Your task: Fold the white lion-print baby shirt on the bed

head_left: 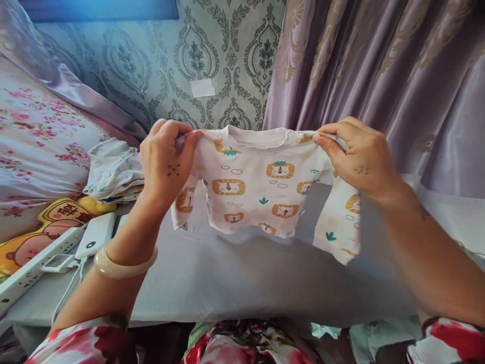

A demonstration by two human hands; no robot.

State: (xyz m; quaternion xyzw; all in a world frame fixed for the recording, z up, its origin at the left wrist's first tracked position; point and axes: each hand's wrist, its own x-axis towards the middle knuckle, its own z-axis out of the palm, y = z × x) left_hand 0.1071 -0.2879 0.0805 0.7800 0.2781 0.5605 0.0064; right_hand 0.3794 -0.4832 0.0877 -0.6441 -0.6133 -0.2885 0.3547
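Currently, lion-print shirt hangs collar-up, long axis left to right, hands pinching both shoulders.

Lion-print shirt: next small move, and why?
Probably lower the shirt onto the gray surface: the left hand and right hand pinch its shoulders, its front hangs spread, and both sleeves dangle loose.

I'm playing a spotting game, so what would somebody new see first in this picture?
First, the little white shirt with orange-brown lion faces, held up in the middle by its shoulders between the left hand and the right hand. Next, the shiny purple curtain at the upper right, and the pale bangle below the left hand.
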